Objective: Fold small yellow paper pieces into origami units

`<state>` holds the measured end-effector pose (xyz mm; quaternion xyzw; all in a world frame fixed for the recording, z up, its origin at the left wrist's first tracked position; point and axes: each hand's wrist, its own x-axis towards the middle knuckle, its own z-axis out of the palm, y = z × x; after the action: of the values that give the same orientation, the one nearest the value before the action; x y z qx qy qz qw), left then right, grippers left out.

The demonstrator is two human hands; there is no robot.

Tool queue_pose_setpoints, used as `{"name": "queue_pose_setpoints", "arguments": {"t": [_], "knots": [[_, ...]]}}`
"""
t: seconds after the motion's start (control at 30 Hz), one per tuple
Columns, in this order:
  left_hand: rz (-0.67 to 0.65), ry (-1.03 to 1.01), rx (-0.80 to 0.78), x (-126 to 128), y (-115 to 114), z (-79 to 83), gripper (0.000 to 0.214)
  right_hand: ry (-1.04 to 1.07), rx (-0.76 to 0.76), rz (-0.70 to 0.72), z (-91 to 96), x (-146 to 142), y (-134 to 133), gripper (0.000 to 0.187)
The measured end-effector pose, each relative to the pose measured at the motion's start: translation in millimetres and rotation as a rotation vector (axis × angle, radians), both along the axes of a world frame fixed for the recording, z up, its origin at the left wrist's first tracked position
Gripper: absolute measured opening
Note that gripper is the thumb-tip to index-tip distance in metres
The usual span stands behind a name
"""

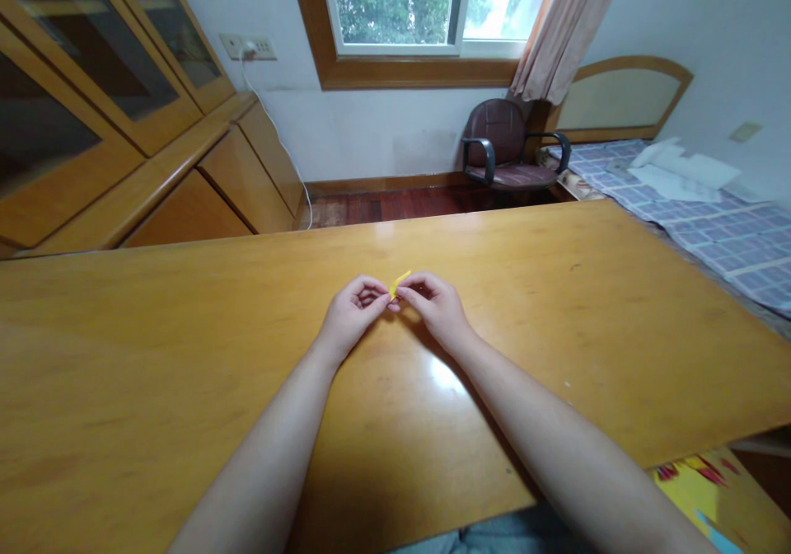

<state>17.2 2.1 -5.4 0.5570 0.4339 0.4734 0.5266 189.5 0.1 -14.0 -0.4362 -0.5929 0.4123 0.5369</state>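
Observation:
Over the middle of the wooden table, my two hands meet fingertip to fingertip. Between them is a small, narrow yellow strip, whose free end points up and to the right. My left hand pinches the strip's lower end between thumb and forefinger, the other fingers curled. From the other side, my right hand pinches it close by, thumb and forefinger together. A touch of red shows near the fingertips, too small to make out. The strip's lower part is hidden by the fingers.
Yellow sheets and red pieces lie on a lower surface at the bottom right. Wooden cabinets stand left beyond the table. A brown armchair is below the window, beside a bed with white sheets of material on it.

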Motion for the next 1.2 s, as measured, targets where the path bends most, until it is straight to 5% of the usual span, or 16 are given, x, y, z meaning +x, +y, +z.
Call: {"name": "queue_pose_setpoints", "arguments": {"t": [1.2], "knots": [[-0.038,-0.037,-0.027,-2.2,0.3,-3.9,0.029,0.020,-0.008,-0.020,-3.0,0.8,0.4,0.014]]}}
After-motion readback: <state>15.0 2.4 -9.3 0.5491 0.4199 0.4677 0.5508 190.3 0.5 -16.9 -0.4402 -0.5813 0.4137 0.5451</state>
